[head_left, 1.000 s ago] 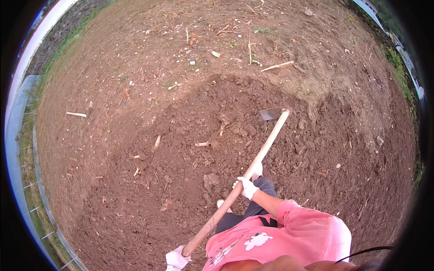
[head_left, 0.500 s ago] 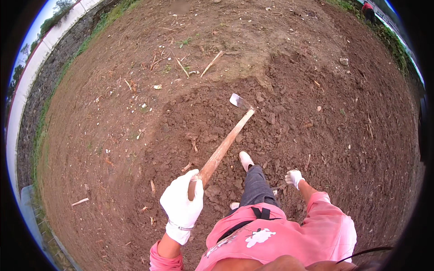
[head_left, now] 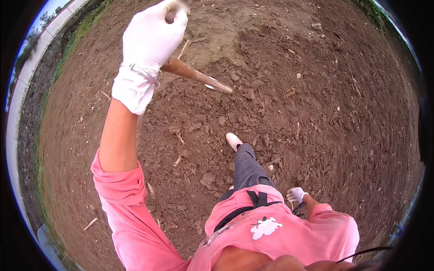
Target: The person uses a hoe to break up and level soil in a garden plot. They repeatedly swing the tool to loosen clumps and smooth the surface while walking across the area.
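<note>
My left hand, in a white glove, is raised at the upper left. Its fingers are closed round the wooden handle of a hoe; the glove hides the grip end. From behind the wrist the handle slants away to the right and down toward the loose soil. Only a sliver of the pale hoe blade shows behind the handle. My right hand, also gloved in white, hangs low beside my body. Its fingers are loosely bent and a little apart, with nothing visible in them. A dark cord-like thing shows beside that wrist.
Broken brown soil with clods spreads around my shoe. Dry stalks and small stones lie scattered. A pale wall runs along the far left, with a grass strip beside it.
My left hand has risen far up and forward, bringing the handle's near end up with it. The handle now looks foreshortened. My right hand has dropped slightly toward my body.
</note>
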Available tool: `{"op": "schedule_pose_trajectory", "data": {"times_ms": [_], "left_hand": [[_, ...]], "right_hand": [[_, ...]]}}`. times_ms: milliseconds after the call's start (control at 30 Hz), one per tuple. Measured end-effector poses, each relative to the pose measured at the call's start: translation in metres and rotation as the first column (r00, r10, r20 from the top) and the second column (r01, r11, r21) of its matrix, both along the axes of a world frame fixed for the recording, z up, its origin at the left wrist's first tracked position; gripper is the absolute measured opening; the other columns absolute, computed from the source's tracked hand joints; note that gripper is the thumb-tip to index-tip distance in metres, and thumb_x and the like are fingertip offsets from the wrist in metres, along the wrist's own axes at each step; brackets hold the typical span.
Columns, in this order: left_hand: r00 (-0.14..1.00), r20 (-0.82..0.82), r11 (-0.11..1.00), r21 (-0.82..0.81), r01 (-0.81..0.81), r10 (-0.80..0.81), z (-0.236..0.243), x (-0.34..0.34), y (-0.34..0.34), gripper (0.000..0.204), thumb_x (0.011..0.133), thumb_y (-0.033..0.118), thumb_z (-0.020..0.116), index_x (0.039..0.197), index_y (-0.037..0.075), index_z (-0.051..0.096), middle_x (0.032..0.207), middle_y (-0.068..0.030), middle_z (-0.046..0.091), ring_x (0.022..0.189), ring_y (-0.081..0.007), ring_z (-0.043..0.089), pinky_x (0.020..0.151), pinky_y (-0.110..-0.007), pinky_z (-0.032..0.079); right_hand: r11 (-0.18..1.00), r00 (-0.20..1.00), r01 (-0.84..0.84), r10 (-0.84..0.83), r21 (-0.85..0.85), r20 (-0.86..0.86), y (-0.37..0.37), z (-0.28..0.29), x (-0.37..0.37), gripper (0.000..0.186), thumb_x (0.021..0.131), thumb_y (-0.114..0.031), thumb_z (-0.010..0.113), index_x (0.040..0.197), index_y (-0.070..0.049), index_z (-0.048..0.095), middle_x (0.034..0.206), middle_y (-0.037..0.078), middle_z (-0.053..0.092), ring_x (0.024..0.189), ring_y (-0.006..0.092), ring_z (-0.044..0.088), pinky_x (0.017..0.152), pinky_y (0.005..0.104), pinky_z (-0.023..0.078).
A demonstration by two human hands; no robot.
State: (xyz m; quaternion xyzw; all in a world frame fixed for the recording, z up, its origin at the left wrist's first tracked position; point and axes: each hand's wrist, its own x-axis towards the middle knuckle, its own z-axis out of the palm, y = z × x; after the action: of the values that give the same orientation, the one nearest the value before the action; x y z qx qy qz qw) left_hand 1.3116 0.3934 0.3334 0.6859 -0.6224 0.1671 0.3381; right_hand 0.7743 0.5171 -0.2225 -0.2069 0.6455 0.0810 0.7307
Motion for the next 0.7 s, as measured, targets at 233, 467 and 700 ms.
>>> {"op": "schedule_pose_trajectory", "data": {"times_ms": [233,467,700], "left_hand": [[0.965,0.235,0.979,-0.137,0.15,-0.115,0.02,-0.056,-0.076,0.024,0.078,0.022,0.043,0.074,0.007,0.061,0.073,-0.0145,0.061,0.072,-0.0312,0.059,0.067,-0.04,0.047],[0.897,0.401,0.981,0.018,0.195,-0.186,0.037,0.038,-0.112,0.019,0.074,0.019,0.05,0.069,0.006,0.062,0.071,-0.013,0.061,0.067,-0.0273,0.06,0.062,-0.037,0.047],[0.996,-0.064,0.998,0.003,0.055,-0.055,0.061,0.093,-0.133,0.019,0.082,0.019,0.05,0.087,0.003,0.061,0.065,-0.0052,0.06,0.054,-0.0129,0.057,0.049,-0.025,0.046]], "right_hand": [[0.971,0.941,0.212,-0.234,-0.112,-0.245,0.054,0.017,-0.098,0.016,0.086,-0.019,0.038,0.086,-0.007,0.049,0.072,0.014,0.058,0.054,0.0298,0.057,0.048,0.041,0.047],[0.99,0.949,-0.047,0.003,-0.132,-0.316,-0.05,0.073,-0.037,0.015,0.085,-0.017,0.042,0.085,-0.006,0.051,0.071,0.011,0.058,0.054,0.027,0.058,0.049,0.0408,0.051],[0.876,0.973,-0.224,0.177,-0.426,-0.147,-0.273,0.075,0.098,0.013,0.085,-0.014,0.044,0.085,-0.004,0.052,0.064,0.008,0.058,0.049,0.0181,0.057,0.047,0.0303,0.049]]}}
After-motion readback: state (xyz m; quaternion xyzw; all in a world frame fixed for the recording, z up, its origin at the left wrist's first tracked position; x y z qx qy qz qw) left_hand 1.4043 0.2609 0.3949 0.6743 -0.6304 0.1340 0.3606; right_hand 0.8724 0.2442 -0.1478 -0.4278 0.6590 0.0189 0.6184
